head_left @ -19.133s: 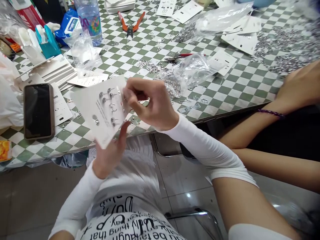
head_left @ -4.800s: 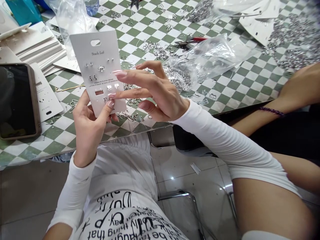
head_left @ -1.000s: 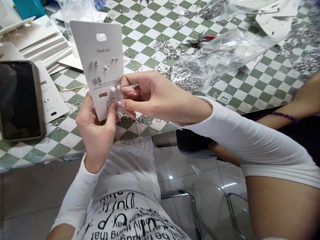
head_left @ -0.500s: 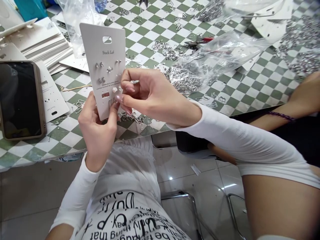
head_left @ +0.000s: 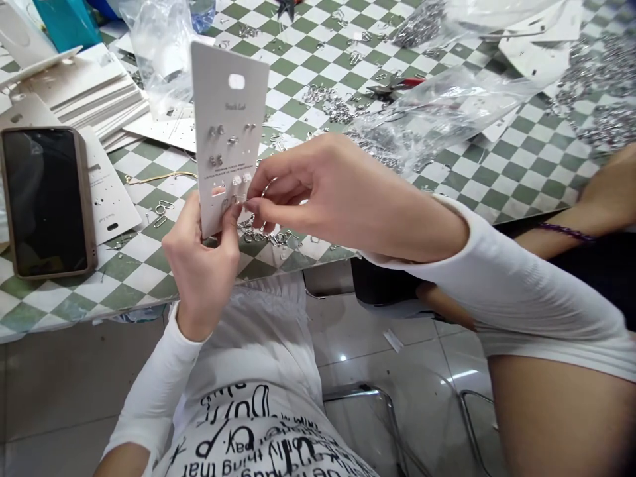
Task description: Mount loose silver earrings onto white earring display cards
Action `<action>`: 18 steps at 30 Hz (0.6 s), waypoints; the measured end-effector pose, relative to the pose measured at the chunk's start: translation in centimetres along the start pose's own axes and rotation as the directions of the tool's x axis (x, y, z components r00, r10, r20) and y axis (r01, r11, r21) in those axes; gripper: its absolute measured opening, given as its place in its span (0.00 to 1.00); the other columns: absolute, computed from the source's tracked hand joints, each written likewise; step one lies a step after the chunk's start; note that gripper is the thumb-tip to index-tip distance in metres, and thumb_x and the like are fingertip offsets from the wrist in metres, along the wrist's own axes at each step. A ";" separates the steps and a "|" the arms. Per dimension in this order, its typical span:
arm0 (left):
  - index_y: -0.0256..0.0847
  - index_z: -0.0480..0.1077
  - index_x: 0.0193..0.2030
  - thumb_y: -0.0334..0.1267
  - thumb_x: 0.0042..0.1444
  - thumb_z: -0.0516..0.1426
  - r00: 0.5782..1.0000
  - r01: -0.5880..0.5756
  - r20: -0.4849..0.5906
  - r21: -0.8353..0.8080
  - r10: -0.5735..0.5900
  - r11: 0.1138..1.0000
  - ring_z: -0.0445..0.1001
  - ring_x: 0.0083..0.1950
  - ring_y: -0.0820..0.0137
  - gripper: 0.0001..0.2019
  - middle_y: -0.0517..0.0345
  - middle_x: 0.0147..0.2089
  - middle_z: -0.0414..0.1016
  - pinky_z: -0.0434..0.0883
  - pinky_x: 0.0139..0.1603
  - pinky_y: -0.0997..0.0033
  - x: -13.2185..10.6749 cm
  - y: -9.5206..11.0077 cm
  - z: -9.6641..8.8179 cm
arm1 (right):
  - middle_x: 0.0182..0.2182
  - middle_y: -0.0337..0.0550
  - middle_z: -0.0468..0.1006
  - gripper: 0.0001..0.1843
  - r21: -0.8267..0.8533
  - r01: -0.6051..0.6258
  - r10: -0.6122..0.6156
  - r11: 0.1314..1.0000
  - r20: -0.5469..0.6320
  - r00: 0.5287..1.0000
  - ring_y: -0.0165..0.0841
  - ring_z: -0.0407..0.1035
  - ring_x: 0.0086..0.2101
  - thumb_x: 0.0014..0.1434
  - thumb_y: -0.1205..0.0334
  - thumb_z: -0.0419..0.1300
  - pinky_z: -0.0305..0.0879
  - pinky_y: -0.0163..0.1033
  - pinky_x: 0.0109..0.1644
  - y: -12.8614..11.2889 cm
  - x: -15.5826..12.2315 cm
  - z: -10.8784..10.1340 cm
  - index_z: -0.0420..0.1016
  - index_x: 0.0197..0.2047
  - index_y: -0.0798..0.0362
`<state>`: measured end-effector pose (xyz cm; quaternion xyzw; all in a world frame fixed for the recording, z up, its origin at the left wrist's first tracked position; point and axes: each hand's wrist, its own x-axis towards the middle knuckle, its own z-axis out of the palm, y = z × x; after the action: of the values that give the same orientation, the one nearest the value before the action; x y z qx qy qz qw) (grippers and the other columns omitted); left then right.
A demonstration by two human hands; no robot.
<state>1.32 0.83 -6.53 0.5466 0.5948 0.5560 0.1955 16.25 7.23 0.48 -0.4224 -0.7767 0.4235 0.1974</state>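
My left hand (head_left: 203, 258) grips a white earring card (head_left: 231, 149) by its lower part, thumb in front and fingers behind. The card stands tilted above the table's front edge. Several small silver stud earrings (head_left: 216, 161) are fixed on it in pairs, and a pair of square, pale studs (head_left: 241, 179) sits lower down. My right hand (head_left: 338, 192) is closed at the card's lower right, thumb and forefinger pinched close to my left thumb. A thin, curved silver earring shows among its fingers, partly hidden.
On the checkered tabletop (head_left: 293, 86) lie a phone (head_left: 47, 199), stacked cards (head_left: 99, 93), a gold chain (head_left: 161, 177) and red-handled pliers (head_left: 395, 86). Clear bags (head_left: 447, 109) and heaps of silver findings (head_left: 596, 93) spread rightward. Another person's forearm (head_left: 561, 218) rests at right.
The card has shifted right and turned more side-on, with my left hand following. My right hand has moved slightly right, and the two pale studs on the card now show more plainly.
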 end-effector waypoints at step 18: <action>0.47 0.77 0.46 0.30 0.64 0.59 0.890 -0.455 0.094 0.188 0.446 0.870 0.79 0.33 0.68 0.09 0.59 0.38 0.82 0.73 0.35 0.69 0.1 1.0 -1.0 | 0.24 0.41 0.82 0.09 0.406 -0.140 0.113 0.903 0.089 0.990 0.33 0.77 0.24 0.50 0.72 0.74 0.79 0.34 0.25 0.5 -1.5 -0.9 0.80 0.27 0.52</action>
<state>0.89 0.30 -5.29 0.7003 0.5004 0.5088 0.0170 17.94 6.60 0.61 -0.4075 -0.6471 0.6022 0.2294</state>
